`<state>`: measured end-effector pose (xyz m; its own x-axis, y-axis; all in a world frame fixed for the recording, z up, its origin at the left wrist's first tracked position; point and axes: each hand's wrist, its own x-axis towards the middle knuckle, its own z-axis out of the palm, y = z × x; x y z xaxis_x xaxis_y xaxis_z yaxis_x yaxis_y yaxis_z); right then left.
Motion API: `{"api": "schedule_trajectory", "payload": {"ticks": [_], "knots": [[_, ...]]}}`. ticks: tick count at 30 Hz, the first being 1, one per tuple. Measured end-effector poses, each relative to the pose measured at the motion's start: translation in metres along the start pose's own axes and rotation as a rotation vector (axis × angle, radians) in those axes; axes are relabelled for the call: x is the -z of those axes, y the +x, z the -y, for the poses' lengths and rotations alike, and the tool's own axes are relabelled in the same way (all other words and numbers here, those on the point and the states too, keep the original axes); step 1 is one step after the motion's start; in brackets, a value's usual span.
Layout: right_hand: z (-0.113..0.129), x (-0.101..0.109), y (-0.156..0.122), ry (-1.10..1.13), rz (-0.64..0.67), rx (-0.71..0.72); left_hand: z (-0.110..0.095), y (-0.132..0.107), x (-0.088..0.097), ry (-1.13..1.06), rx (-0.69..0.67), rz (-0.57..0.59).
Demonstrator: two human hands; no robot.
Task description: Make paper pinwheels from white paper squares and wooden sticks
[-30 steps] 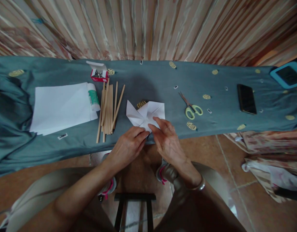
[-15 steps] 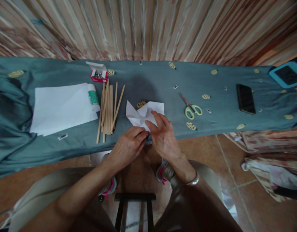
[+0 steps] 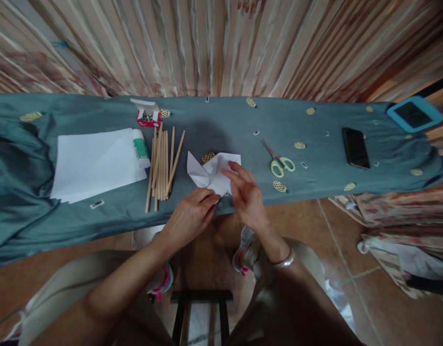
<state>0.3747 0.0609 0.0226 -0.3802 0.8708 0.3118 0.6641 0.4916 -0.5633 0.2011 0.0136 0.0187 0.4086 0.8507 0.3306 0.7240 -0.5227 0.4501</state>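
A white paper pinwheel [image 3: 218,177] lies at the front edge of the cloth-covered table, with pointed flaps at its left and a wider flap at the upper right. My left hand [image 3: 194,211] pinches its lower edge between thumb and fingers. Over its right side is my right hand [image 3: 248,194], fingers apart and holding nothing. Its fingertips are at the right flap; whether they touch the paper I cannot tell. The centre of the folds is partly in view, while the lower corner is hidden by my left fingers.
Left of the pinwheel lie several wooden sticks [image 3: 163,166], a glue stick [image 3: 141,148], white sheets [image 3: 94,163] and an open red box of small metal pieces [image 3: 148,118]. To the right are green-handled scissors [image 3: 278,159], a black phone [image 3: 356,148] and a blue-framed tablet [image 3: 414,114].
My right hand has lifted off the lower part of the pinwheel and its fingers have spread. My left hand keeps its pinch. The view has shifted slightly.
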Motion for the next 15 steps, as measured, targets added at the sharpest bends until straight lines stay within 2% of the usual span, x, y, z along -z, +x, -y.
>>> {"api": "schedule_trajectory", "payload": {"ticks": [3,5,10,15], "knots": [[-0.015,0.004,0.001,-0.042,-0.087,-0.118,0.001,-0.001,-0.001,0.019,-0.016,-0.012],[-0.021,0.005,0.002,-0.069,-0.099,-0.150,0.001,-0.002,-0.001,0.021,-0.022,-0.025],[-0.022,0.006,0.004,0.017,-0.113,-0.145,0.000,-0.003,0.000,0.023,0.005,-0.014],[-0.021,0.013,0.007,0.138,-0.117,-0.228,0.000,-0.004,0.002,0.037,0.011,-0.009]]}}
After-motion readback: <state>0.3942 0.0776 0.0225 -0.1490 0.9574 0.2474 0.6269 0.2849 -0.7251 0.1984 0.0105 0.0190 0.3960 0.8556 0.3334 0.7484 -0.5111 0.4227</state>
